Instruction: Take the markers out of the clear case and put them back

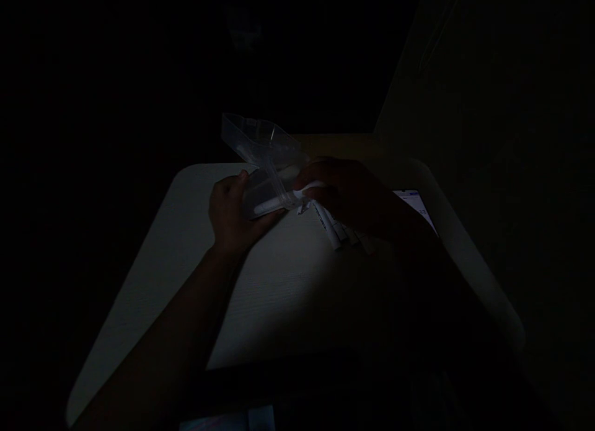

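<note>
The scene is very dark. My left hand point(230, 214) grips a clear plastic box point(263, 149) by its lower end, and the box is tilted with its open side up and to the left. My right hand point(346, 195) is closed round a white pen-like stick point(288, 198) whose tip lies inside the box. Several more white sticks point(337, 232) lie on the pale table point(279, 294) just under my right hand.
A flat device with a dimly lit screen point(416, 204) lies on the table to the right, partly behind my right forearm. A wall rises at the right. A dark object sits at the table's near edge point(279, 369).
</note>
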`<state>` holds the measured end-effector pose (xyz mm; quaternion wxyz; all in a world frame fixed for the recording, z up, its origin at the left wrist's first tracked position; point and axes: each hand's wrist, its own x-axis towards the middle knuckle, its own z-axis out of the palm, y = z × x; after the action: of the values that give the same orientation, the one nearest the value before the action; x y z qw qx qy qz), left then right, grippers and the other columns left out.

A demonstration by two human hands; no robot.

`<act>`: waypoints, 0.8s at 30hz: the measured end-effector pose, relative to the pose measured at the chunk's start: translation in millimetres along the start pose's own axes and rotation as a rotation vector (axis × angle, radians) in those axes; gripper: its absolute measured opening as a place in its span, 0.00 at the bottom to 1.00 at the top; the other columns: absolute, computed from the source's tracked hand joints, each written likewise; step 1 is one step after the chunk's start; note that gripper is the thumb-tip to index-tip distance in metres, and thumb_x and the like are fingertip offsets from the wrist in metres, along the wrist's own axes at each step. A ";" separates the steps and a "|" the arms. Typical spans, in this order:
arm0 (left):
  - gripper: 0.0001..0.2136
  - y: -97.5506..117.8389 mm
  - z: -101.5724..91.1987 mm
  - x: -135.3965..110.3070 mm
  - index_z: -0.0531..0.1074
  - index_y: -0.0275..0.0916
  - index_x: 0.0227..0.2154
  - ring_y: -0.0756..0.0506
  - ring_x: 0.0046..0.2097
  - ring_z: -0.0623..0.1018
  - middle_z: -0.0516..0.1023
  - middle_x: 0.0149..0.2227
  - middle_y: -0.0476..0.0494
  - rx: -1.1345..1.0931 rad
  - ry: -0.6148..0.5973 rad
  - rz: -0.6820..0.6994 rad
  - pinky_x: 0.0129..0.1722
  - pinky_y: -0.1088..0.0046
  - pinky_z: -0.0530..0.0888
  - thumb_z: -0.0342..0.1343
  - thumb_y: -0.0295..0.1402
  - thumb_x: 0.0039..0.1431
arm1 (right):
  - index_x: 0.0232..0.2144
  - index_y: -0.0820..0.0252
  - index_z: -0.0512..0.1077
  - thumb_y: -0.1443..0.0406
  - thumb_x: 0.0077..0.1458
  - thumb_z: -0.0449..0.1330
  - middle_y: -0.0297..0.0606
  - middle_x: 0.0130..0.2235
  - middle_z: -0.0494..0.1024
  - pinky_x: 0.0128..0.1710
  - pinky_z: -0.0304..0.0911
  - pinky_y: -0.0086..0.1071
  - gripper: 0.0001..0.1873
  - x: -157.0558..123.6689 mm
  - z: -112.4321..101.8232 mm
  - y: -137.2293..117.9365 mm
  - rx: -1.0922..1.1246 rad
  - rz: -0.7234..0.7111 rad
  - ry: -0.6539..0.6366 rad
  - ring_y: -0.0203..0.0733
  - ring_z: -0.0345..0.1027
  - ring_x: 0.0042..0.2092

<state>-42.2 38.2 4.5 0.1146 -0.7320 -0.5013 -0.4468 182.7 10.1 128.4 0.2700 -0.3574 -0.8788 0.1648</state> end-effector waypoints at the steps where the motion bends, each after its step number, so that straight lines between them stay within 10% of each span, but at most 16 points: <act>1: 0.44 -0.7 0.3 -0.1 0.54 0.40 0.55 0.36 0.49 0.68 0.65 0.48 0.35 0.009 0.003 0.018 0.46 0.55 0.67 0.65 0.51 0.35 | 0.38 0.66 0.73 0.71 0.56 0.53 0.35 0.42 0.76 0.46 0.59 0.25 0.11 0.3 1.5 1.1 -0.003 -0.005 -0.004 0.33 0.67 0.44; 24: 0.45 -10.5 4.5 -0.5 0.52 0.38 0.55 0.40 0.47 0.69 0.65 0.47 0.36 0.119 0.070 0.192 0.41 0.62 0.69 0.64 0.51 0.36 | 0.48 0.68 0.68 0.72 0.57 0.44 0.40 0.46 0.74 0.45 0.56 0.26 0.20 2.5 14.5 -4.2 0.063 0.090 -0.203 0.35 0.66 0.46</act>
<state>-48.6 45.6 -1.4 0.2176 -0.7525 -0.4502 -0.4287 170.3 7.7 119.7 0.1829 -0.3694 -0.8790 0.2396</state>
